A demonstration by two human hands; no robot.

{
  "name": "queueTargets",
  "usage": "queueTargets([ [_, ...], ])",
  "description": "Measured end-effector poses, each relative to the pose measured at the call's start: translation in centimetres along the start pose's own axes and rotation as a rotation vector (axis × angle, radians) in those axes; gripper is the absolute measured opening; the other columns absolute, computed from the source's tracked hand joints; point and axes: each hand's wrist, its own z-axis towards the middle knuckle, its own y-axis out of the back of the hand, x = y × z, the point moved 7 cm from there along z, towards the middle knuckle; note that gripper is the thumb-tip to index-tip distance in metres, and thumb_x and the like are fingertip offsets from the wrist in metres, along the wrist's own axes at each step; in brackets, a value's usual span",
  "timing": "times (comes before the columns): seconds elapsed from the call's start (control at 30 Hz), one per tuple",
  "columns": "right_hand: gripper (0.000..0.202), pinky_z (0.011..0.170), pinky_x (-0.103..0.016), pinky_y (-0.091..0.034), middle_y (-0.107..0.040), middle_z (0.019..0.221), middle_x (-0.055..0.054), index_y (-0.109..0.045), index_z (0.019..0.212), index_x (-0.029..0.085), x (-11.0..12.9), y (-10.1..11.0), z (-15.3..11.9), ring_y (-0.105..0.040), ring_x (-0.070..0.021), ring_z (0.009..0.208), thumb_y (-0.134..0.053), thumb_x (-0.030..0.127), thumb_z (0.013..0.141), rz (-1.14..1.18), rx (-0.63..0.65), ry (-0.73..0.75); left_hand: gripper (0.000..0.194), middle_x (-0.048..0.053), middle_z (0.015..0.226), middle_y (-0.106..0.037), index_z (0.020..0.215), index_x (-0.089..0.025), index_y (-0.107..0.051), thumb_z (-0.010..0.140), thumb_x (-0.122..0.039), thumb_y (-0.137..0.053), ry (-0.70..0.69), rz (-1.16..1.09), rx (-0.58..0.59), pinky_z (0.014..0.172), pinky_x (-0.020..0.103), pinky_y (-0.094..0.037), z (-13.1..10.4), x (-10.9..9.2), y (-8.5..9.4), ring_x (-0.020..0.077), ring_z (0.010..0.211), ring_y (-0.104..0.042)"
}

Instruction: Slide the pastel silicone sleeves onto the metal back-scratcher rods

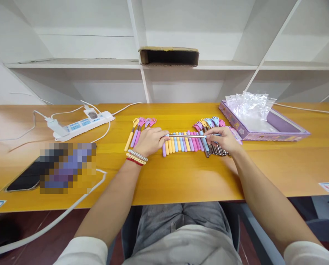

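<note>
A thin metal rod is stretched level between my hands, with light blue showing at its ends. My left hand pinches the left end, and my right hand grips the right end; its fingers partly hide what is there. Just beneath lies a row of coloured handle tubes in purple, yellow, blue and pink. Beside my left hand are assembled back scratchers with claw-shaped heads. Around my right hand lie more back scratcher heads and metal shafts, partly covered by that hand.
At the right back stands a purple box tray holding clear plastic bags. A power strip with cables sits at the left, near a dark phone and a blurred patch. A cardboard box rests on the shelf.
</note>
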Motion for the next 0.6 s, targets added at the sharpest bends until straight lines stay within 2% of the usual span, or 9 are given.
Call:
queueTargets([
  [0.17,0.020,0.040,-0.023,-0.030,-0.063,0.057,-0.001,-0.072,0.080,0.015,0.1,-0.4,0.0,-0.042,-0.0065,0.041,-0.070,0.034,0.073,0.035,0.045,0.019,0.031,0.005,0.077,-0.065,0.097,-0.021,-0.071,0.092,-0.040,-0.047,-0.024,0.011,-0.043,0.065,0.031,-0.039,0.0,-0.4,0.2,0.0182,0.074,-0.058],
  [0.4,0.021,0.035,-0.022,-0.021,-0.062,0.054,-0.001,-0.071,0.078,0.014,-0.9,-1.2,0.4,-0.036,-0.0050,0.035,-0.075,0.032,0.067,0.231,0.033,-0.073,0.026,0.005,0.077,-0.066,0.097,-0.025,-0.073,0.088,-0.041,-0.054,-0.079,0.047,-0.232,0.066,0.033,-0.037,-0.1,-0.9,0.9,0.0189,0.073,-0.058],
  [0.5,0.022,0.034,-0.021,-0.021,-0.064,0.056,-0.003,-0.070,0.076,0.014,-1.3,-1.2,0.6,-0.037,-0.0051,0.034,-0.077,0.032,0.066,0.293,0.034,-0.122,0.023,0.005,0.079,-0.068,0.098,-0.025,-0.073,0.088,-0.035,-0.054,-0.074,0.044,-0.243,0.067,0.035,-0.037,0.0,-0.9,1.0,0.0197,0.074,-0.059],
  [0.6,0.024,0.034,-0.021,-0.024,-0.067,0.061,-0.005,-0.070,0.076,0.014,-1.3,-0.5,0.6,-0.043,-0.0065,0.037,-0.078,0.033,0.064,0.290,0.026,-0.145,0.021,0.006,0.084,-0.071,0.098,-0.024,-0.073,0.086,-0.027,-0.055,-0.039,0.023,-0.242,0.077,0.039,-0.038,0.0,-0.1,1.1,0.0216,0.081,-0.060],
])
